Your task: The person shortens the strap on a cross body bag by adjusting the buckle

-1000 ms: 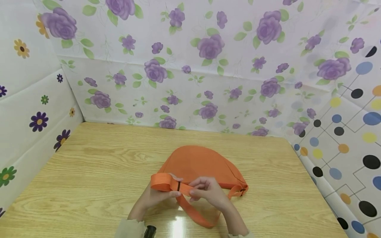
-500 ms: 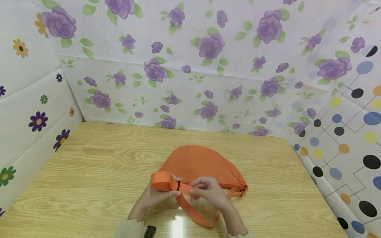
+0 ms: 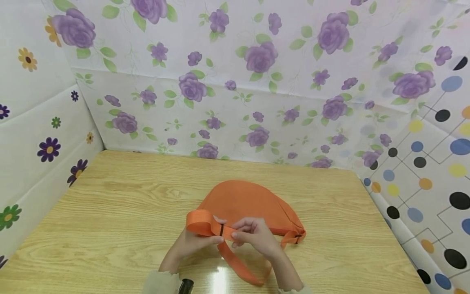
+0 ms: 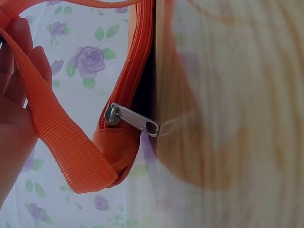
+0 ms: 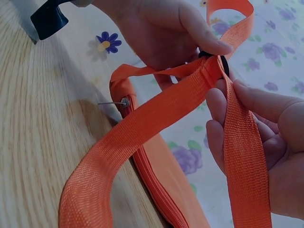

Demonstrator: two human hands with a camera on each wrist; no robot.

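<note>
An orange half-moon bag [image 3: 246, 202] lies on the wooden table, its strap [image 3: 236, 261] looping toward the front edge. My left hand [image 3: 192, 245] pinches the strap at its black slider buckle [image 3: 222, 230], thumb along the near side. A loop of strap [image 3: 198, 222] stands up over that hand. To the right of the buckle, my right hand [image 3: 258, 239] pinches the strap between thumb and fingers. In the right wrist view the strap passes through the black buckle [image 5: 213, 61] between both hands. A metal zipper pull [image 4: 137, 121] hangs at the bag's end in the left wrist view.
The wood-grain table [image 3: 121, 204] reaches back to a floral sheet [image 3: 227, 118]. More patterned sheets stand at the left and right sides. A black band-like item [image 3: 186, 286] sits at the left sleeve cuff [image 3: 161, 282].
The right hand has shifted very slightly left toward the buckle, and less strap shows between them. The standing loop has risen a little. The bag stays in place.
</note>
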